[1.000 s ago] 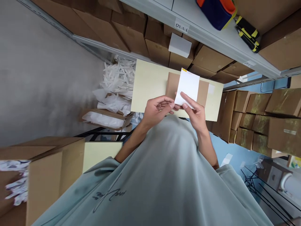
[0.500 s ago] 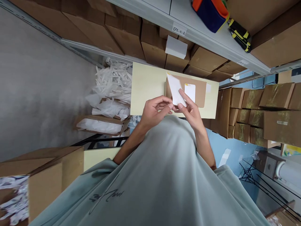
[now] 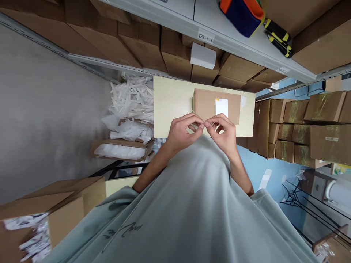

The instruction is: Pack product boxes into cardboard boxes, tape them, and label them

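Note:
My left hand [image 3: 183, 130] and my right hand [image 3: 224, 132] meet fingertip to fingertip above the near edge of a pale yellow tabletop [image 3: 171, 102]. Thumb and index finger are pinched together on each. Whatever lies between the fingertips is too small or too edge-on to make out. Just beyond them a closed brown cardboard box [image 3: 204, 100] lies on the tabletop. It bears a white label [image 3: 221, 107] with a small yellow mark, partly covered at its lower edge by my right hand.
A metal shelf [image 3: 175, 20] full of cartons runs behind the tabletop, with yellow-black hand tools [image 3: 278, 38] on it. White plastic packaging [image 3: 131, 98] is piled at the left. Stacked cartons [image 3: 298, 128] stand at the right, and an open carton [image 3: 65, 219] sits lower left.
The white slip of paper held up in my right hand no longer shows. My right hand has turned inward, and both hands' fingertips are now pinched together.

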### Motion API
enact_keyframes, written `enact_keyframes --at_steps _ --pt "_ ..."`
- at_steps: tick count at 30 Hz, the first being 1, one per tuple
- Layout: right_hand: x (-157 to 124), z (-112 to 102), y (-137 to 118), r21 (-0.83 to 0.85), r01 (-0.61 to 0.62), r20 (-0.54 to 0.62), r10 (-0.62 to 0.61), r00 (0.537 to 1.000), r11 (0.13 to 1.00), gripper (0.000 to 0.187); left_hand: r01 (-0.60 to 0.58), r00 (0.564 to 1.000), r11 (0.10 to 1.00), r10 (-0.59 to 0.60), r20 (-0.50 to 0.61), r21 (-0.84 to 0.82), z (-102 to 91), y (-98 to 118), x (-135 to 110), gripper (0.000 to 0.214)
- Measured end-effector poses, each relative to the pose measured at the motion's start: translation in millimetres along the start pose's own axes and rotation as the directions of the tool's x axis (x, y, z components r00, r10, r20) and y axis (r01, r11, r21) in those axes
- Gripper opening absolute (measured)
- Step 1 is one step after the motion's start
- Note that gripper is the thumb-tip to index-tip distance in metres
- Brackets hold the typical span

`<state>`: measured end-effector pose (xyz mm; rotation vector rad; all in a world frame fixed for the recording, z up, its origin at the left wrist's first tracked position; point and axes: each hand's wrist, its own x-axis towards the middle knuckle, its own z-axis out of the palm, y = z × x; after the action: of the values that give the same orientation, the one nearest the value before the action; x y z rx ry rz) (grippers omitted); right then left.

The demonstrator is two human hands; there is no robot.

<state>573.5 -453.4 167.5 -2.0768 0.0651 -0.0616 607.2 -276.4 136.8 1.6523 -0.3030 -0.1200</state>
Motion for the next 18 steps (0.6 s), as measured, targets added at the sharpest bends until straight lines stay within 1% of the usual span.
enact_keyframes --at_steps 3,5,9,12,14,15,17,18 --pt "5 -1 5 0.020 -0.042 -0.002 0.042 0.999 0.999 0.027 0.020 1.000 1.000 -0.020 0.004 -0.002 -2.1 -8 3 0.010" --pt "8 -5 12 0.063 -0.083 -0.031 0.085 0.996 0.995 0.028 0.055 0.998 0.998 -0.055 -0.002 0.012 -5.3 -19 6 0.008" --pt "13 -25 28 0.166 -0.180 -0.127 0.202 0.971 0.970 0.028 0.171 0.985 0.985 -0.170 -0.020 0.037 -17.8 -54 13 0.007" --pt "14 -45 35 0.218 -0.211 -0.210 0.257 0.943 0.953 0.025 0.261 0.963 0.964 -0.257 -0.079 0.048 -33.4 -84 17 0.003" --pt "14 -57 38 0.244 -0.202 -0.278 0.268 0.922 0.949 0.025 0.327 0.937 0.943 -0.315 -0.150 0.064 -48.9 -101 22 0.005" --pt "14 -61 39 0.252 -0.196 -0.310 0.271 0.911 0.948 0.025 0.368 0.916 0.927 -0.350 -0.195 0.068 -58.8 -107 26 0.007" --pt "12 -66 40 0.263 -0.180 -0.371 0.272 0.888 0.948 0.026 0.458 0.849 0.887 -0.420 -0.321 0.052 -82.8 -113 35 0.014" --pt "11 -67 40 0.268 -0.171 -0.398 0.270 0.877 0.948 0.025 0.482 0.818 0.876 -0.434 -0.378 0.038 -96.1 -112 41 0.019"
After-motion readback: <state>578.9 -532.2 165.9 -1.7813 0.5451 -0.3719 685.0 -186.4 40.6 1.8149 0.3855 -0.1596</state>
